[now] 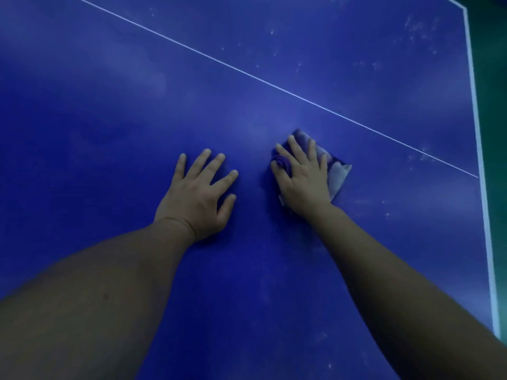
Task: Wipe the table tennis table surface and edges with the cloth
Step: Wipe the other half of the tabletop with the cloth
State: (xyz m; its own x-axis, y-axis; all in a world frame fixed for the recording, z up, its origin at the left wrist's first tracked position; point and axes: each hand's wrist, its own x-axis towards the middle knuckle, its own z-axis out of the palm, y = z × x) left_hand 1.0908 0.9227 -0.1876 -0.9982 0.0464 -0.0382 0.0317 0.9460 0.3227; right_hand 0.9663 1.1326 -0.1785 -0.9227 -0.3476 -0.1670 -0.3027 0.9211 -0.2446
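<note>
Purple and pale grey, the cloth (336,175) lies flat on the blue table (109,105), a bit right of the middle of the view and just below a thin white line (219,61) that runs slanting across the top. The right hand (300,178) rests on the cloth with its fingers spread and straight, pressing it down, so its grip is wide and flat, not curled around anything. A small bunched bit of cloth pokes up beside the first finger. The left hand (199,197) lies just beside it on the bare table, palm down, fingers spread wide, holding nothing. Pale dusty spots (417,28) sit on the table past the line. A wide white stripe (478,149) marks the table's right edge, with green floor (496,105) next to it.
</note>
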